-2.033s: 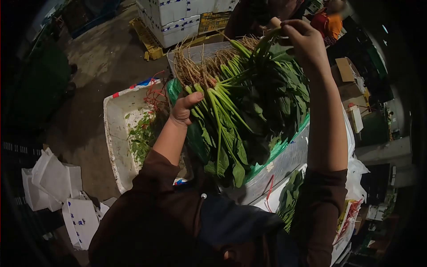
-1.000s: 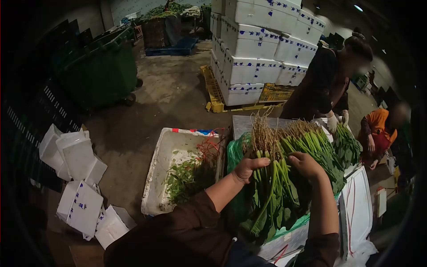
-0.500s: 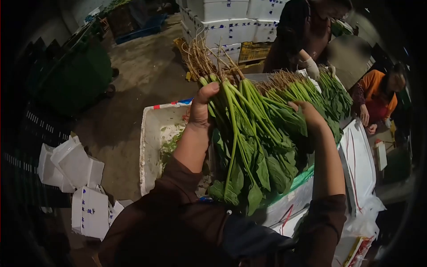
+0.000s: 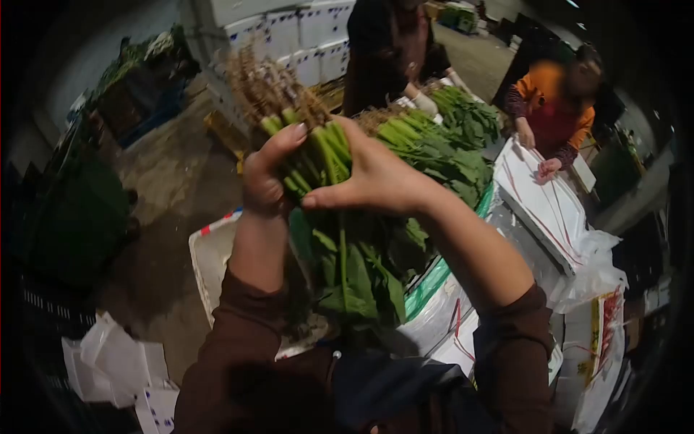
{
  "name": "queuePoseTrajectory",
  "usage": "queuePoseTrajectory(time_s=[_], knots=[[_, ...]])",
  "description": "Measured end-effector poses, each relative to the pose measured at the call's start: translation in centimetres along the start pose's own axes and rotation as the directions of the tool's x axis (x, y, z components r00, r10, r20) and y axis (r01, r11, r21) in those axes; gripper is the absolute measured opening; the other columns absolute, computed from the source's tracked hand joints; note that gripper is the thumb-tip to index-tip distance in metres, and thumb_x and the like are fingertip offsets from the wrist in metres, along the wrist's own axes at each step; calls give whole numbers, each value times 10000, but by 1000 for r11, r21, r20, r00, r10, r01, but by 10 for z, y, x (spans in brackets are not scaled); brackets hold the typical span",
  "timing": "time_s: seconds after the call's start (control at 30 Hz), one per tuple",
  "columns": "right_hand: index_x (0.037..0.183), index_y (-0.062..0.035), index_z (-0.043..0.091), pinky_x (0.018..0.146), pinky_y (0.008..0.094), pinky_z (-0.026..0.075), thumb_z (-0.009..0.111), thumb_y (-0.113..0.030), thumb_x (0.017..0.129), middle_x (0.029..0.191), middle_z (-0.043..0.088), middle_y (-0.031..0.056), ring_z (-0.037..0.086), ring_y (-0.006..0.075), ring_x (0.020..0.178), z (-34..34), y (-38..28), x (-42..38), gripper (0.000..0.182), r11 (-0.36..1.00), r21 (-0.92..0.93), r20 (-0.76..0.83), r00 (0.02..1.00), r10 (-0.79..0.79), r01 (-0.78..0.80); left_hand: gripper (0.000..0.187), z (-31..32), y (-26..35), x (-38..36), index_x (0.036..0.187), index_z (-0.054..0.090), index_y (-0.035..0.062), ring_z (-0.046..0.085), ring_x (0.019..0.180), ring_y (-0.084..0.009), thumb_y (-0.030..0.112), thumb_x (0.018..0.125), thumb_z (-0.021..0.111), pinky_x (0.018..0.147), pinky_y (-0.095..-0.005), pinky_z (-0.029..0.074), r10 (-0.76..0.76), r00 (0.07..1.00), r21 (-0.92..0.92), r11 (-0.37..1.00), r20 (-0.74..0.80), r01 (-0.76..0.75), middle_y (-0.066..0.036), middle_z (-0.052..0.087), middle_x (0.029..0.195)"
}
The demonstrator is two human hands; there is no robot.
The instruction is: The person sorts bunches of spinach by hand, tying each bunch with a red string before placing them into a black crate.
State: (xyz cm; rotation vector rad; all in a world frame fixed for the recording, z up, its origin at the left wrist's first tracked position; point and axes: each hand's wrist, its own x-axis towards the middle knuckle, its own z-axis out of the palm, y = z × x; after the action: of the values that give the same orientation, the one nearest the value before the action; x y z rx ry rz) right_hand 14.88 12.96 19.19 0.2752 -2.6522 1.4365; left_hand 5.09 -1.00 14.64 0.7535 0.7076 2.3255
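Observation:
In front of me a bunch of spinach-like greens (image 4: 354,278) hangs with its brown roots up and dark leaves down. My left hand (image 4: 266,173) is wrapped round the stems just under the roots, thumb across the front. From the right, my right hand (image 4: 372,170) closes round the same stems, its thumb lying across them below the left thumb. More rooted greens (image 4: 455,163) lie in a pile beyond my right hand. Under the bunch runs the green-taped edge (image 4: 430,289) of a box.
A white foam box (image 4: 206,253) stands at left. Behind are stacked white boxes (image 4: 303,43) and a co-worker's gloved hand (image 4: 425,103) at the pile. A second person in orange (image 4: 542,83) bends over a white lid (image 4: 538,192). Foam scraps (image 4: 116,362) lie lower left.
My right hand has moved from the leaves at right to the stems and closed round them beside my left hand. The bunch has shifted left and its leaves hang closer together. The view has turned right.

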Motion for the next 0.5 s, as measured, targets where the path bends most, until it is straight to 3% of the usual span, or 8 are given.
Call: queuePoseTrajectory(time_s=[0.17, 0.23, 0.3, 0.33, 0.37, 0.4, 0.43, 0.5], knots=[[1345, 7, 223, 930, 385, 425, 812, -269, 605, 1198, 492, 265, 517, 380, 1103, -22, -39, -23, 985, 929, -218, -250, 904, -348, 298, 515, 59, 32, 4, 1231, 456, -59, 557, 1075, -253, 257, 828, 506, 952, -370, 430, 184, 954, 254, 936, 236, -244, -157, 548, 1187], [1334, -21, 249, 906, 400, 436, 784, -201, 602, 1176, 499, 264, 516, 398, 1081, -27, -46, -35, 924, 896, -189, -302, 844, -443, 403, 488, 61, 36, 13, 1265, 429, -39, 553, 1080, -262, 239, 871, 501, 964, -365, 422, 8, 901, 134, 988, 434, -74, -158, 534, 1203], [1322, -32, 265, 895, 399, 440, 787, -198, 602, 1151, 510, 249, 525, 390, 1065, -37, -51, -59, 905, 888, -238, -342, 821, -456, 394, 478, 63, 25, 30, 1274, 456, -4, 469, 1186, -234, 210, 858, 555, 1033, -342, 336, 88, 907, -530, 833, 412, 160, -140, 502, 1265], [1310, -43, 282, 883, 397, 445, 791, -196, 601, 1126, 522, 234, 534, 382, 1048, -42, -54, -71, 886, 877, -273, -363, 802, -475, 396, 478, 80, 17, 23, 1274, 456, -4, 469, 1186, -234, 210, 858, 555, 1033, -342, 336, 72, 901, -527, 830, 427, 183, -140, 502, 1265], [1310, -43, 282, 883, 397, 445, 791, -196, 601, 1126, 522, 234, 534, 382, 1048, -45, -54, -84, 886, 880, -286, -386, 795, -468, 380, 471, 105, 6, 8, 1283, 456, 13, 459, 1198, -248, 199, 864, 559, 1040, -369, 332, 296, 871, 67, 935, 393, -348, -122, 491, 1289], [1300, -52, 293, 874, 392, 449, 787, -187, 610, 1101, 527, 223, 539, 379, 1033, -50, -54, -98, 859, 858, -325, -406, 761, -507, 398, 465, 126, -3, -2, 1293, 455, 30, 450, 1210, -262, 188, 869, 563, 1048, -395, 328, 458, 731, 590, 435, 506, -681, -105, 480, 1313], [1290, -60, 305, 865, 388, 453, 784, -178, 618, 1076, 532, 213, 545, 376, 1018, -55, -52, -114, 833, 837, -361, -423, 727, -540, 411, 465, 142, -11, -3, 1293, 455, 30, 450, 1210, -262, 188, 869, 563, 1048, -395, 328, 437, 735, 574, 459, 518, -678, -105, 480, 1313], [1301, -55, 323, 892, 352, 449, 783, -128, 654, 1114, 545, 166, 554, 277, 1038, -70, -48, -148, 797, 811, -422, -429, 698, -573, 406, 476, 177, -27, 10, 1262, 483, 69, 467, 1181, -275, 182, 824, 630, 1025, -371, 342, 151, 693, 157, 920, 705, -360, -87, 497, 1288]])
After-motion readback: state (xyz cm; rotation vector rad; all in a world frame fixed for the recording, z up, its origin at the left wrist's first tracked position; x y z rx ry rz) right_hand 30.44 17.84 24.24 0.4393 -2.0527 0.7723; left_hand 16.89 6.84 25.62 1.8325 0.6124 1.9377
